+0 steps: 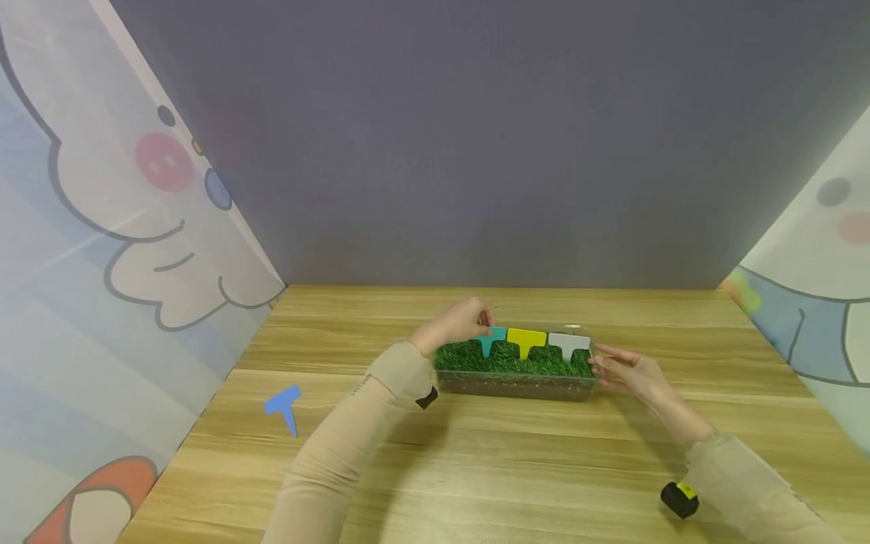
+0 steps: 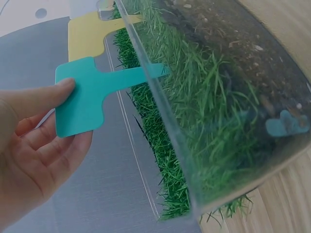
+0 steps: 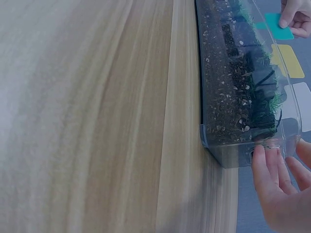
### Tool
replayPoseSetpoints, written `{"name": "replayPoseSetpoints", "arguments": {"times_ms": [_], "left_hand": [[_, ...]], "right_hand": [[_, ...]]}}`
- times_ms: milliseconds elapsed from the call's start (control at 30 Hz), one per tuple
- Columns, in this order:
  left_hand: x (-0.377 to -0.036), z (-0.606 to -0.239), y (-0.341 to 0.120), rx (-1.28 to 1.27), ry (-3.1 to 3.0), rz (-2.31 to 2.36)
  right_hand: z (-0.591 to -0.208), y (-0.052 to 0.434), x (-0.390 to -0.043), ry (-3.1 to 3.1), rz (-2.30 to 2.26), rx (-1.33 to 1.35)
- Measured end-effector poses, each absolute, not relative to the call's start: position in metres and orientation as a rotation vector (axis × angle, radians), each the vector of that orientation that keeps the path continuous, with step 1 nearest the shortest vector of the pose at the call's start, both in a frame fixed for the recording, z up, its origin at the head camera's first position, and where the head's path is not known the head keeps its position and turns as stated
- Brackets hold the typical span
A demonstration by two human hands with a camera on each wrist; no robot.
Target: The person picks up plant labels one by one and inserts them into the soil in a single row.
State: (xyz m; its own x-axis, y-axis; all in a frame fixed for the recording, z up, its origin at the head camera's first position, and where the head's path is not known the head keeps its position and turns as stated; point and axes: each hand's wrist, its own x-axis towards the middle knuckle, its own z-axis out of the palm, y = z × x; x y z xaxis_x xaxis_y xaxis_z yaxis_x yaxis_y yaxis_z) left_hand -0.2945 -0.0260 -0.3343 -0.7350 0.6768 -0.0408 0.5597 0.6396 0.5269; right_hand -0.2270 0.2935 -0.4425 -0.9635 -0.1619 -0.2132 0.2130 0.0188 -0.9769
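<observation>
A clear plastic planter (image 1: 516, 386) holds dark soil and green grass (image 2: 167, 167). My left hand (image 2: 41, 141) pinches the wide head of a teal T-shaped plant label (image 2: 82, 102) between thumb and fingers; the label's narrow stem reaches down into the grass at the planter's left part. Beside it stand a yellow plant label (image 1: 526, 340) and a white plant label (image 1: 569, 343), both upright in the grass. At the planter's right end, my right hand (image 1: 635, 376) rests extended fingers (image 3: 265, 170) against the end wall near the rim.
A blue T-shaped plant label (image 1: 285, 406) lies flat on the wooden table (image 1: 503, 468), left of my left forearm. A grey wall (image 1: 448, 151) rises behind the table. Cartoon-printed sheets (image 1: 88, 242) hang at both sides.
</observation>
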Motion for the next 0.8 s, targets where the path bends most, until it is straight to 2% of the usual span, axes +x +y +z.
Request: {"name": "replayPoseSetpoints", "arguments": {"times_ms": [133,533,800], "left_hand": [[-0.294,-0.334,-0.025,1.009,2.639,0.713],[-0.294,-0.335,-0.021,1.019,2.648,0.710],[-0.296,-0.336,-0.020,0.992,2.663,0.706]], "right_hand": [[-0.435,0.290,-0.223,2.041,-2.035,-0.026],[-0.450,0.297,-0.233,2.014,-2.055,0.085],[-0.442,0.294,-0.228,2.006,-2.067,0.001]]}}
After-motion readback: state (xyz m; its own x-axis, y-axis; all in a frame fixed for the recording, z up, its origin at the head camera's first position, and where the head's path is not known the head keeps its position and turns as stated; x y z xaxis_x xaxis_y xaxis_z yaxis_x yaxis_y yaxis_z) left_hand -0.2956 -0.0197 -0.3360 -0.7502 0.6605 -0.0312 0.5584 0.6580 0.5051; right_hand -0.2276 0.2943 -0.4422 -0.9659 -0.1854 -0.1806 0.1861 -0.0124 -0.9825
